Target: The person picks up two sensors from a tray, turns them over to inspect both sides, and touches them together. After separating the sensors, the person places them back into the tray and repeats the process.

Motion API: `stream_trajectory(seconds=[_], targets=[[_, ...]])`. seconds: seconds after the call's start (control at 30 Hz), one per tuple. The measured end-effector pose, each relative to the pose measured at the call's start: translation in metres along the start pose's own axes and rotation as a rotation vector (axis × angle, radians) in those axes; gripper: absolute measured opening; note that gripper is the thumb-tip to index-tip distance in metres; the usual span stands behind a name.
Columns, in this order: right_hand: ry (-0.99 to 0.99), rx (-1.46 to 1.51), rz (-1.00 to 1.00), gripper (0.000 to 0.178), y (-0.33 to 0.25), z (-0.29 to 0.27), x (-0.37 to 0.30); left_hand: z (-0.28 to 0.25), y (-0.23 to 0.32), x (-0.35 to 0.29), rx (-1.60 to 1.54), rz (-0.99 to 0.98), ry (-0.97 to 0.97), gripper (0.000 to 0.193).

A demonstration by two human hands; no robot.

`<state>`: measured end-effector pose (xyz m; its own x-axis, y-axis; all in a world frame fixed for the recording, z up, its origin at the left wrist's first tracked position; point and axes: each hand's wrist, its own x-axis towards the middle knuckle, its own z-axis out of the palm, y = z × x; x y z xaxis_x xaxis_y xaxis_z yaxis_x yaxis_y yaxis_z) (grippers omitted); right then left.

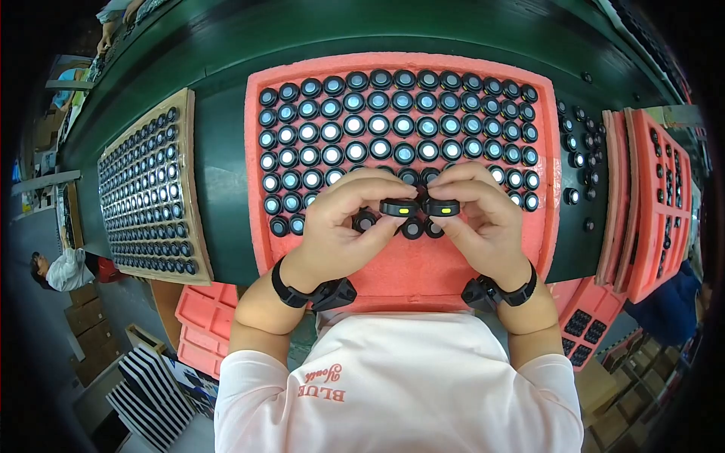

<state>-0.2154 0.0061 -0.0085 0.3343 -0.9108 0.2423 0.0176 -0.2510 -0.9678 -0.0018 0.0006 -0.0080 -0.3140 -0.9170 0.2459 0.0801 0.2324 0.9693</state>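
Note:
My left hand pinches a flat black round part with a yellow mark on its edge. A matching black round part sits between the thumb and fingers of my right hand. Both parts are held edge-on, side by side with a small gap, above the near rows of a pink foam tray. Rows of black round pieces with pale, shiny tops fill most of that tray. My hands hide some of the pieces in the nearer rows. A black strap with a small device circles each wrist.
A brown-edged tray of similar pieces lies on the green bench at left. Loose pieces are scattered right of the pink tray. Pink foam trays stand farther right. Another person is at far left.

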Motion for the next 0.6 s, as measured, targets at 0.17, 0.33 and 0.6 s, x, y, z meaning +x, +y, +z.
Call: stream_trajectory(seconds=[0.17,0.33,0.6], targets=[[0.029,0.099,0.081,0.032,-0.0040,0.0031,-0.0008,-0.0015,-0.0005,-0.0007,0.069,0.012,-0.031,0.033],[0.011,0.085,0.016,0.035,-0.0005,0.0022,0.0011,-0.0040,0.0028,0.0031,0.135,0.078,-0.058,0.032],[0.014,-0.080,-0.146,0.037,-0.0002,0.0032,0.0039,-0.0024,0.0010,0.0043,0.170,0.192,-0.047,0.033]])
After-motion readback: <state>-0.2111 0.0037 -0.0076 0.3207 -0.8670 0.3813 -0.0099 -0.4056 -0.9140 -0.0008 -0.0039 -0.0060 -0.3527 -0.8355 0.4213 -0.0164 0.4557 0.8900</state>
